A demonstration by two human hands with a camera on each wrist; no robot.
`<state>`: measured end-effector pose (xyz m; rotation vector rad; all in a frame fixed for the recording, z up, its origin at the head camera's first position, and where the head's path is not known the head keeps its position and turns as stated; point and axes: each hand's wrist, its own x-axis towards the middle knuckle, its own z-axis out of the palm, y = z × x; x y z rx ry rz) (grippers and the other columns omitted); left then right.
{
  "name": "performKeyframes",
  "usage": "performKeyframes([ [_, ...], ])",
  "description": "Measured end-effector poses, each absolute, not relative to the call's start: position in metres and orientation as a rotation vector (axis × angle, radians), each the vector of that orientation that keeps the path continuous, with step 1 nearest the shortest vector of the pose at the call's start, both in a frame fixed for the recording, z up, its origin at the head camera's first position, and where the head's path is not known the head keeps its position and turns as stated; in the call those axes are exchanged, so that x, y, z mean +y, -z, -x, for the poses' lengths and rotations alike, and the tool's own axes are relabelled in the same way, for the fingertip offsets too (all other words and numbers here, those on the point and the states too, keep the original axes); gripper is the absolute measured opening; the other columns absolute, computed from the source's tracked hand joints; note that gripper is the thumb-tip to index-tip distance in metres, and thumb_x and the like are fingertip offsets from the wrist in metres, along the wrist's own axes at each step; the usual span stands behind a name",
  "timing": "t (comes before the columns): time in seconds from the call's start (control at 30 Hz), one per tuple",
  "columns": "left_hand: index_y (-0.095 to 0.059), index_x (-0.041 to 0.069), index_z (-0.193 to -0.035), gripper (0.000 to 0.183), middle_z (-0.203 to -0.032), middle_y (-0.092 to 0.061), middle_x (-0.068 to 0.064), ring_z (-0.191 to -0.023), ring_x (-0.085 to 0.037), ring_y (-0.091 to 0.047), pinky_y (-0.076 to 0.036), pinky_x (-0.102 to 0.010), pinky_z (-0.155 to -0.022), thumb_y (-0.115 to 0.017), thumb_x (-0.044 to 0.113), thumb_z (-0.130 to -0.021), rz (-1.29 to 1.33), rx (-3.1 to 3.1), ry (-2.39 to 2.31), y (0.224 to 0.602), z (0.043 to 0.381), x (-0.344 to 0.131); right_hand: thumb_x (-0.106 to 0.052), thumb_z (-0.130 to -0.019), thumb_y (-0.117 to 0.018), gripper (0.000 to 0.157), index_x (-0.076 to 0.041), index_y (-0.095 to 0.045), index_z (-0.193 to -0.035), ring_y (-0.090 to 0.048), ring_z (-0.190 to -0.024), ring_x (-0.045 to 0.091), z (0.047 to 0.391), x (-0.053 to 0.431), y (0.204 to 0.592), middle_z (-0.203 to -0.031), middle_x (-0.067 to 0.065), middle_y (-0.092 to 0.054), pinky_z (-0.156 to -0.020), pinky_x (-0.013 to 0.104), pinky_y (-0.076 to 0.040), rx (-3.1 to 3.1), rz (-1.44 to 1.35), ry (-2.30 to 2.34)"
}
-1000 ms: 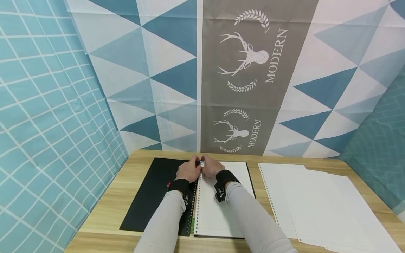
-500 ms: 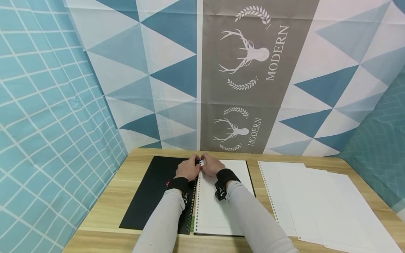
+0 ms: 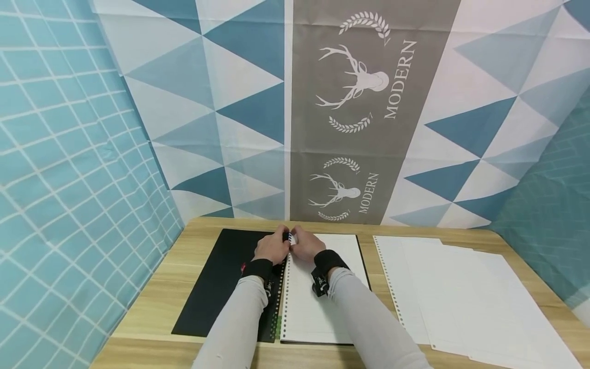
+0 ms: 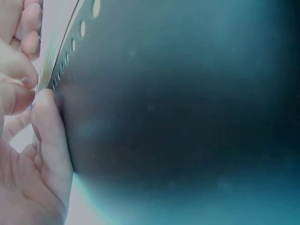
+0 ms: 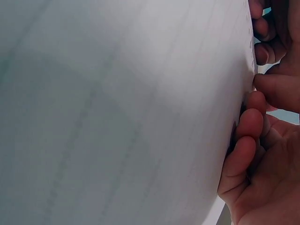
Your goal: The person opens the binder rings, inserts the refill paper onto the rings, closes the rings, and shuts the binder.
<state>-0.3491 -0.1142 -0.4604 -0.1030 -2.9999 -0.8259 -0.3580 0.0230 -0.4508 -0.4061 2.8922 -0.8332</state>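
Observation:
Both hands meet at the far end of the row of punched holes between a black cover [image 3: 205, 287] and a stack of white lined sheets [image 3: 318, 312]. My left hand [image 3: 272, 249], with bent fingers, pinches a small white-and-dark striped piece [image 3: 291, 238] there. From the other side my right hand [image 3: 308, 247] grips the same piece, fingers curled over the sheets' edge. In the left wrist view, fingers crowd the edge of the black punched cover [image 4: 164, 93]. The right wrist view shows curled fingertips along the edge of the lined paper [image 5: 117, 93]. Fingers hide most of the striped piece.
Several loose punched sheets [image 3: 470, 297] lie fanned on the wooden table [image 3: 147, 312] to the right. A bit of green [image 3: 278, 325] shows between cover and stack at the near end. A patterned cloth wall [image 3: 244, 133] rises behind the table.
Both hands stay at the same far end of the hole row. The striped piece between them has turned slightly and shows more dark stripes. The head view has shifted a little.

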Motion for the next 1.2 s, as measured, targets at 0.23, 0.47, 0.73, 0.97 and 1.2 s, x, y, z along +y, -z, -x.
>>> performKeyframes([
  [0.23,-0.052,0.025,-0.139,0.036,-0.114,-0.071,-0.016,-0.08,-0.031,-0.06,-0.043,-0.039,-0.065,-0.054,0.028,-0.103,0.095,-2.998,0.826,0.462,0.352,-0.114,-0.018,-0.096,-0.062,0.044,-0.009,-0.054,-0.138,-0.065,-0.106,0.033,0.357,0.026,0.454,-0.114,0.017,-0.069,-0.091,0.045,-0.051,2.881,0.469,0.869],
  [0.47,-0.051,0.026,-0.14,0.037,-0.099,-0.07,-0.014,-0.072,-0.028,-0.058,-0.04,-0.036,-0.06,-0.052,0.027,-0.103,0.104,-2.998,0.838,0.463,0.355,-0.114,-0.019,-0.098,-0.06,0.05,-0.014,-0.055,-0.147,-0.06,-0.129,0.034,0.359,0.029,0.453,-0.139,0.015,-0.064,-0.107,0.048,-0.048,2.847,0.521,0.898],
  [0.73,-0.051,0.028,-0.137,0.034,-0.101,-0.07,-0.013,-0.072,-0.027,-0.058,-0.04,-0.034,-0.059,-0.053,0.028,-0.103,0.1,-3.01,0.863,0.464,0.354,-0.114,-0.019,-0.098,-0.059,0.051,-0.016,-0.055,-0.148,-0.057,-0.135,0.033,0.357,0.029,0.448,-0.144,0.013,-0.062,-0.111,0.048,-0.046,2.824,0.479,0.862],
  [0.97,-0.05,0.027,-0.14,0.037,-0.112,-0.07,-0.015,-0.076,-0.028,-0.059,-0.042,-0.035,-0.062,-0.053,0.028,-0.104,0.082,-3.016,0.847,0.459,0.351,-0.113,-0.022,-0.097,-0.059,0.057,-0.012,-0.046,-0.153,-0.056,-0.135,0.035,0.361,0.025,0.45,-0.148,0.016,-0.057,-0.111,0.048,-0.045,2.853,0.437,0.806],
  [1.2,-0.048,0.024,-0.135,0.032,-0.115,-0.07,-0.018,-0.085,-0.034,-0.061,-0.045,-0.042,-0.07,-0.051,0.028,-0.103,0.082,-3.02,0.812,0.457,0.345,-0.113,-0.022,-0.097,-0.06,0.05,-0.011,-0.047,-0.143,-0.064,-0.11,0.033,0.359,0.024,0.45,-0.131,0.021,-0.064,-0.093,0.043,-0.05,2.849,0.44,0.827],
])
